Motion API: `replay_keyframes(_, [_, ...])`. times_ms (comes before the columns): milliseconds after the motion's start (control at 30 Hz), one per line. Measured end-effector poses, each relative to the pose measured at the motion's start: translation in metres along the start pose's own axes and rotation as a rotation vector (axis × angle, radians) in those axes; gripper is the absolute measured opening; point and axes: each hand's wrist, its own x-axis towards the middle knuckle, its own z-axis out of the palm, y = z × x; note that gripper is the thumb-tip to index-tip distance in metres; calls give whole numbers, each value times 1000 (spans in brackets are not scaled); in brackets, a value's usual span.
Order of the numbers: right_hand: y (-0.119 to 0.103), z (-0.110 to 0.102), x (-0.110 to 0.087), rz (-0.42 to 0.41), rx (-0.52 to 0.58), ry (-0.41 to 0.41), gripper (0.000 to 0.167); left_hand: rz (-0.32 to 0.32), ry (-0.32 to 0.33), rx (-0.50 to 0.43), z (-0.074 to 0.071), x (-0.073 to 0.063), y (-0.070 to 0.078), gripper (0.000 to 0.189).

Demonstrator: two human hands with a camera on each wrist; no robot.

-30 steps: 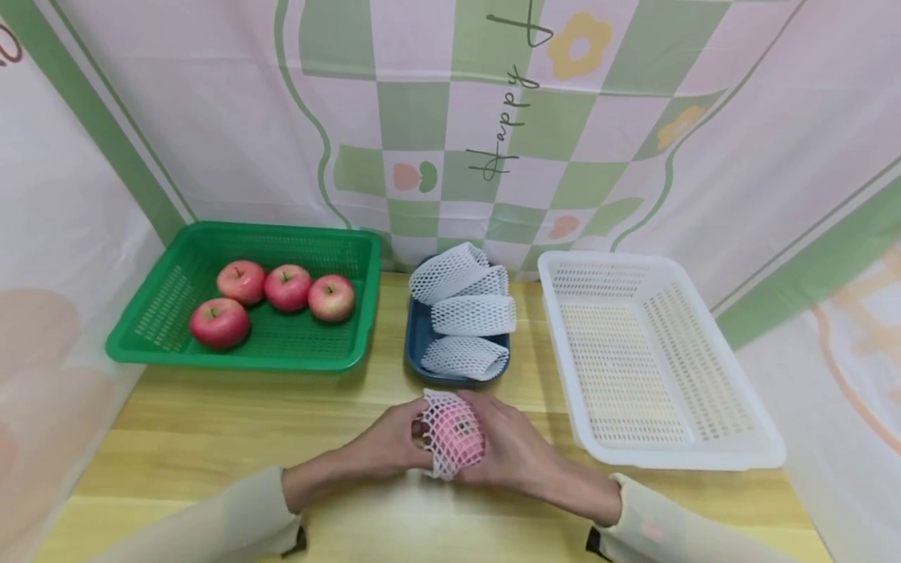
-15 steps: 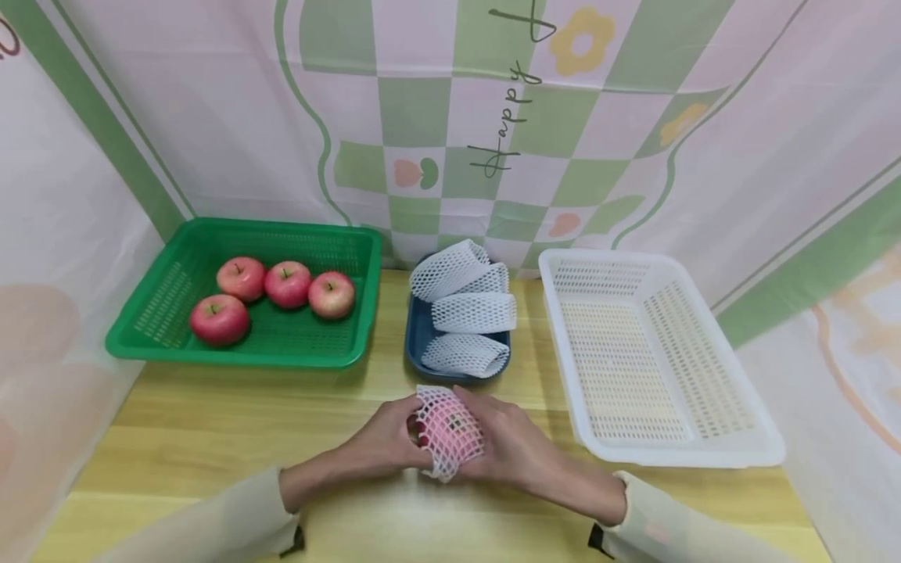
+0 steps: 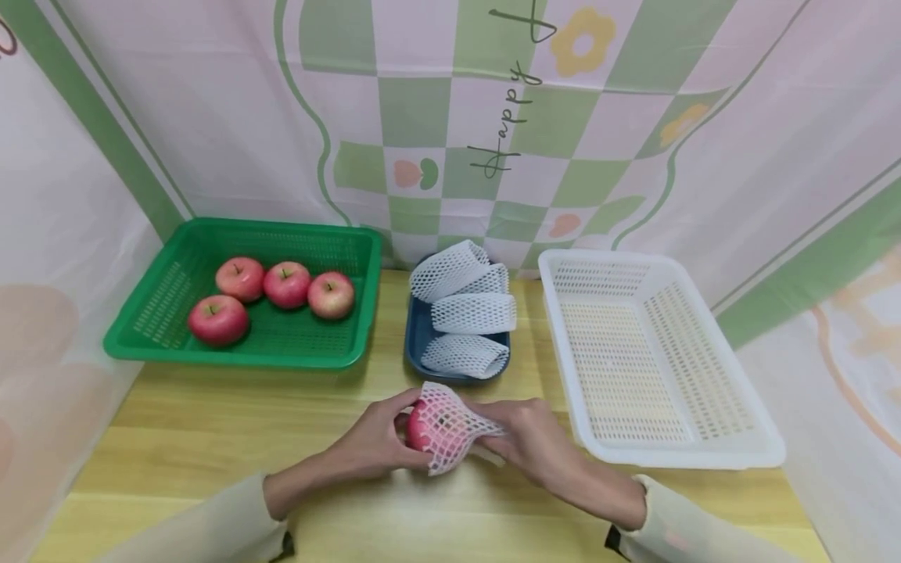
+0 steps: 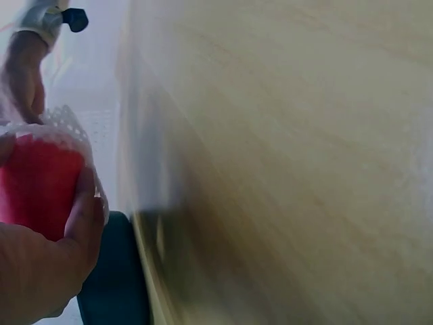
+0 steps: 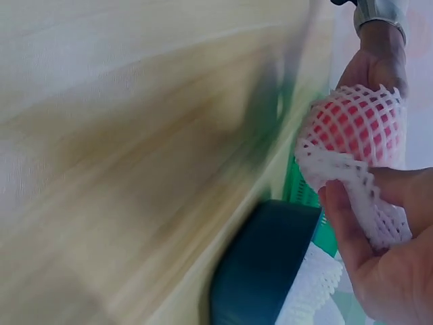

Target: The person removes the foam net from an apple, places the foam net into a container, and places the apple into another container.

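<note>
A red apple (image 3: 418, 427) sits partly inside a white foam net sleeve (image 3: 450, 428), in front of the dark blue tray. My left hand (image 3: 373, 438) grips the apple's bare side, thumb and fingers curled round it; the left wrist view shows that bare red skin (image 4: 40, 183) between the fingers. On the other side, my right hand (image 3: 538, 442) pinches the sleeve's gathered end. In the right wrist view the net (image 5: 352, 128) stretches over the apple, and its loose end lies between the right thumb and fingers (image 5: 348, 227).
A green basket (image 3: 232, 361) with several apples stands at the back left. The dark blue tray (image 3: 415, 328) at the back middle bears several foam net sleeves (image 3: 473, 313). To the right lies a white basket (image 3: 563, 367). A patterned curtain (image 3: 415, 113) hangs behind.
My right hand has moved off the apple to the right, drawing the sleeve's end out into a point. My left hand has shifted slightly left, and more bare apple shows.
</note>
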Motion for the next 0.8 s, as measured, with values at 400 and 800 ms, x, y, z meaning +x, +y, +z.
replay_keyframes(400, [-2, -37, 11, -21, -103, 24, 25, -34, 26, 17, -14, -4, 9, 87])
replay_keyframes(800, [-9, -80, 36, -10, -190, 16, 22, -38, 49, -7, -29, -13, 20, 83])
